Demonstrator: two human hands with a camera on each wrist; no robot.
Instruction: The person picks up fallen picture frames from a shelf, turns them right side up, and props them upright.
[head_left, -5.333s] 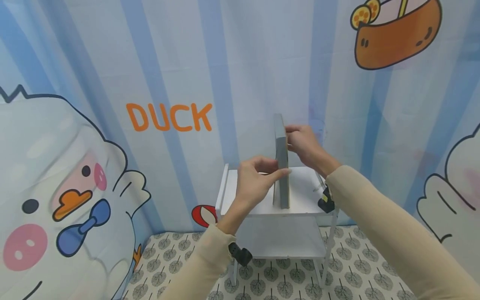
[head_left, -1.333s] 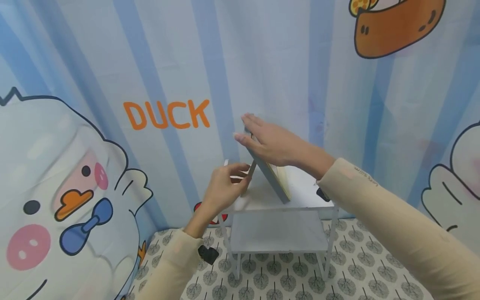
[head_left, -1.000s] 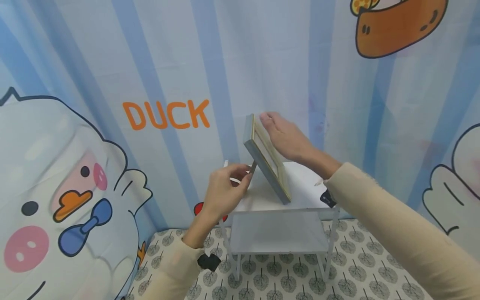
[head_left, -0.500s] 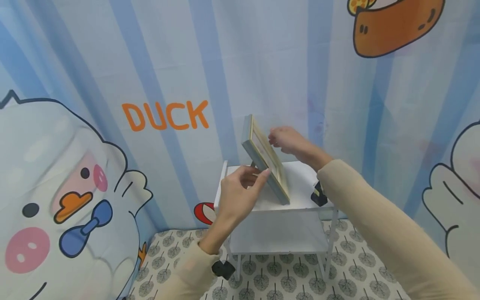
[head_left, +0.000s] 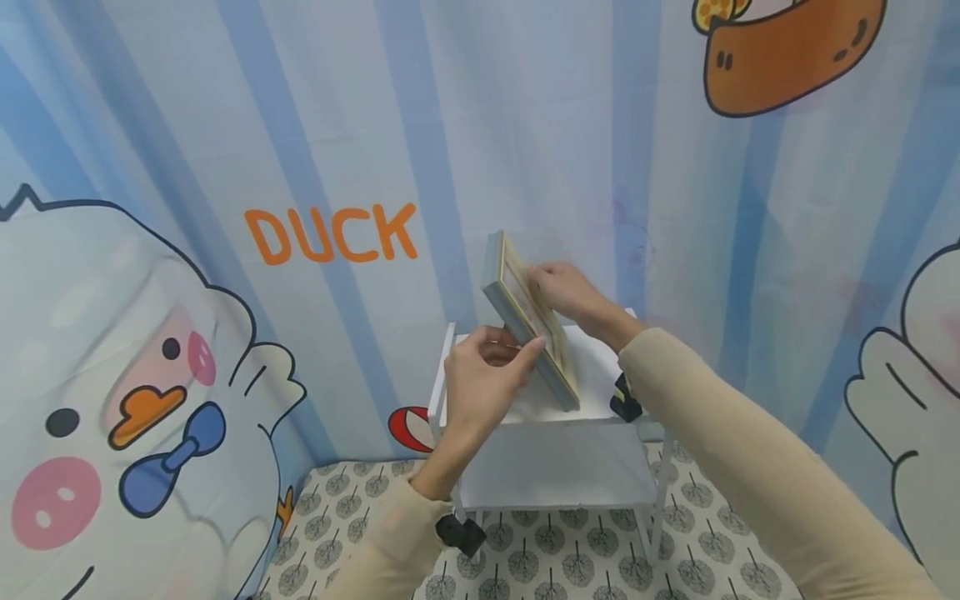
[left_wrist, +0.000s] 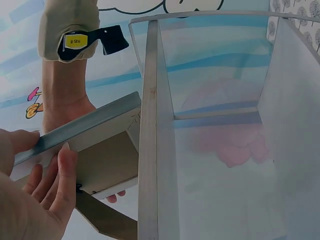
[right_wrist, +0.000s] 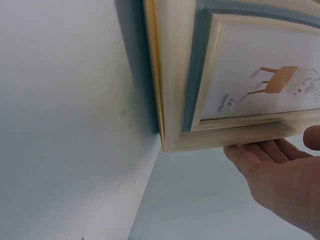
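Note:
A picture frame [head_left: 517, 304] with a pale wooden front and grey-blue sides leans back on the white table. Its brown back panel [left_wrist: 107, 162] and a swung-out stand leg [left_wrist: 107, 217] appear in the left wrist view. My left hand [head_left: 483, 371] pinches the near side edge, thumb toward the front and fingers behind. At the far side edge my right hand [head_left: 567, 292] grips the frame, its fingers going behind and the thumb in front. The right wrist view shows the printed picture [right_wrist: 265, 75] inside the frame, close to the right hand's fingertips [right_wrist: 240, 155].
The small white table [head_left: 596, 375] has a lower shelf [head_left: 555, 467] and a raised left rim [head_left: 444, 367]. Behind it hangs a striped blue curtain [head_left: 525, 125] with cartoon prints. A tree-patterned floor covering [head_left: 577, 567] lies underneath.
The frame, upright at first, now leans backward to the left. My left hand has shifted from the stand leg to the near edge; my right hand has come down from the top to the far edge.

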